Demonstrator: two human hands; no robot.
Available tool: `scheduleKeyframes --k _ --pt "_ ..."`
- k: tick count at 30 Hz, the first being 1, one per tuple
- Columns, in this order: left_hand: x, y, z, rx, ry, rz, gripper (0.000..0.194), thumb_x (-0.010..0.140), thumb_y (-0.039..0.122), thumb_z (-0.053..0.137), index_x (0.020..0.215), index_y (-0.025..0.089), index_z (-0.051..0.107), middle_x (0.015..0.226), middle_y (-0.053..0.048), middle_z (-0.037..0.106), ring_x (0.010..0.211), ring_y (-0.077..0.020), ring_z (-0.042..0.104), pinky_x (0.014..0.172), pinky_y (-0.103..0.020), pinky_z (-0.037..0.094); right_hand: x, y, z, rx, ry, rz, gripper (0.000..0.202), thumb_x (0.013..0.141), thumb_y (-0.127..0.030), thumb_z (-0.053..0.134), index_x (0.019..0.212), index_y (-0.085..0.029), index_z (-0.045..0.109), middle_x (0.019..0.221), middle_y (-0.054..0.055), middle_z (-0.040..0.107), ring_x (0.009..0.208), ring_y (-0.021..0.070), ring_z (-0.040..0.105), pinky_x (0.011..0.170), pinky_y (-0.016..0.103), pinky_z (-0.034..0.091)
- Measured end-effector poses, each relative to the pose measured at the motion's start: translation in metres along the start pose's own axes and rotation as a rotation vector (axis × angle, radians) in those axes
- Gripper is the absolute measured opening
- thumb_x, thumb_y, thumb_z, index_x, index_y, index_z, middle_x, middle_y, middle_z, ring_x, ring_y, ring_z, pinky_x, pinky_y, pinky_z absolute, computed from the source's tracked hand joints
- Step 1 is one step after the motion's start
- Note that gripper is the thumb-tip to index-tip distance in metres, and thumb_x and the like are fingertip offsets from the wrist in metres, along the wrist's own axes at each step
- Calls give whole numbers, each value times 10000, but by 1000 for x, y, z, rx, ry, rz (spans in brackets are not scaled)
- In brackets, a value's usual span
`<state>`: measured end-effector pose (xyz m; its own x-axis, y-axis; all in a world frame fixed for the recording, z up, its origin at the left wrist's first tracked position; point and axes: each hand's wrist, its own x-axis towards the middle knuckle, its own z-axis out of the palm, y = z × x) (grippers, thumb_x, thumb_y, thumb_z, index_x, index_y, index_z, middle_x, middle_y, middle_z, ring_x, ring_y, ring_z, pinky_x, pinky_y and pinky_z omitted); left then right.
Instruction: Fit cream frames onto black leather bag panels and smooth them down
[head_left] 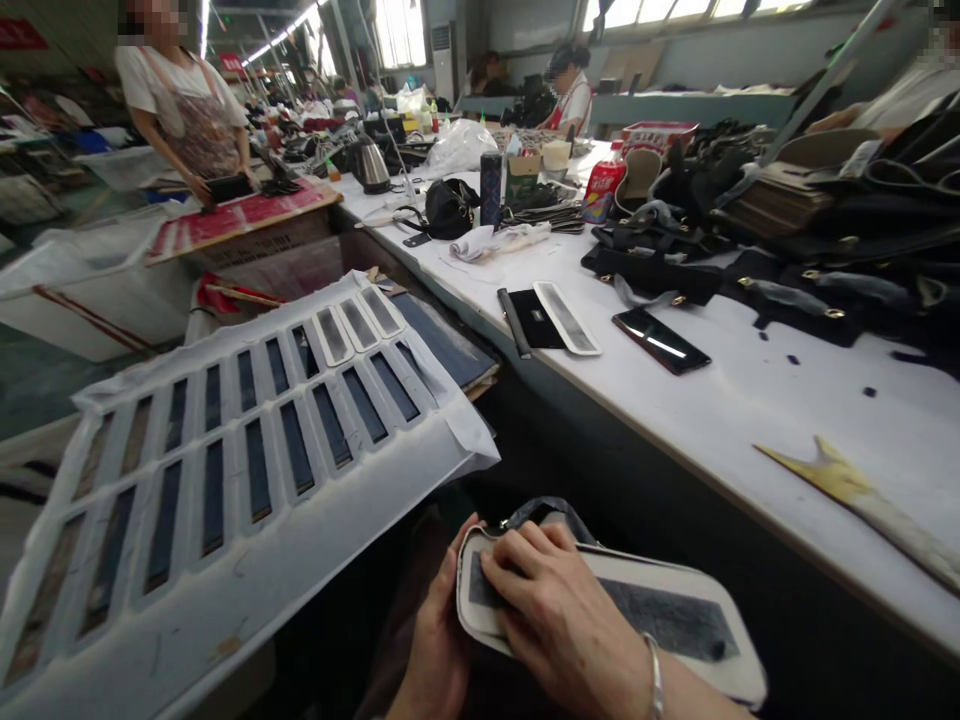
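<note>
Low in the head view, a handbag (735, 672) lies tilted with a pale oblong face upward. On that face is a white-bordered panel (660, 617) with a dark grey middle. My left hand (441, 625) is wrapped round the bag's near-left end, thumb and fingers along its rim. Across the panel lies my right hand (559, 600), its fingers bent and pressed onto the panel's left end; a bangle circles that wrist. Behind the bag a plastic-wrapped handle (559, 508) sticks up. The bag's underside is hidden.
At left lies a white sheet (225, 600) with rows of oblong openings and several white-bordered strips (360, 325). The white table (720, 440) holds a phone (661, 340), a yellow-tipped tool (832, 470), black bag parts (802, 290) and a kettle (369, 165). Other people work farther back.
</note>
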<state>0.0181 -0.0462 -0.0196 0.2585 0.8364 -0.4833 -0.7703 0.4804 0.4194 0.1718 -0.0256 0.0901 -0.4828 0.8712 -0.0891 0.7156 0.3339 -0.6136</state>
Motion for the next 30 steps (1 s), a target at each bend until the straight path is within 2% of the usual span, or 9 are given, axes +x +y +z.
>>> scheduleKeyframes --k 4,9,13,16,20,26,30 --pt "-1 3 0 11 21 5 383 994 317 481 1350 225 586 1404 -83 583 1369 -246 450 1224 -418 150 2 1 -2 -8 -5 1 145 859 -188 602 997 -234 590 1057 6 602 986 220 493 867 426 312" --pt "-3 12 17 50 60 10 400 891 377 635 1256 215 666 1323 -73 649 1350 -292 468 1217 -421 180 0 6 5 -22 69 9 247 808 -216 712 1027 -257 605 1103 12 604 1017 234 514 880 414 365" --pt "-4 16 29 99 83 28 423 849 386 676 1223 190 687 1251 -91 688 1295 -330 522 1195 -464 242 -3 12 14 -78 162 -14 362 792 -161 707 1128 -257 611 1225 54 593 1118 259 517 949 414 398" --pt "-6 17 33 99 76 34 421 840 398 686 1209 194 697 1247 -91 692 1286 -331 531 1181 -469 276 -5 16 19 -154 165 -51 436 805 -118 633 1221 -244 590 1389 102 524 1265 284 460 1042 436 366" --pt "-7 19 34 86 70 37 389 830 374 701 1181 207 714 1298 -76 665 1309 -328 512 1180 -465 287 -5 15 19 -226 130 -108 495 819 -67 532 1291 -213 551 1445 100 508 1348 251 413 1136 429 274" --pt "-6 17 26 26 119 2 343 881 333 636 1191 206 710 1322 -50 651 1397 -286 410 1233 -421 127 -4 5 8 -95 18 50 470 757 -76 530 1184 -260 593 1424 39 513 1283 231 457 1101 405 286" --pt "-4 15 22 31 101 -19 325 916 312 592 1203 206 704 1344 -55 636 1435 -268 345 1235 -397 125 -2 3 4 -9 35 43 538 706 -52 528 1196 -270 577 1495 13 435 1358 215 361 1146 387 180"
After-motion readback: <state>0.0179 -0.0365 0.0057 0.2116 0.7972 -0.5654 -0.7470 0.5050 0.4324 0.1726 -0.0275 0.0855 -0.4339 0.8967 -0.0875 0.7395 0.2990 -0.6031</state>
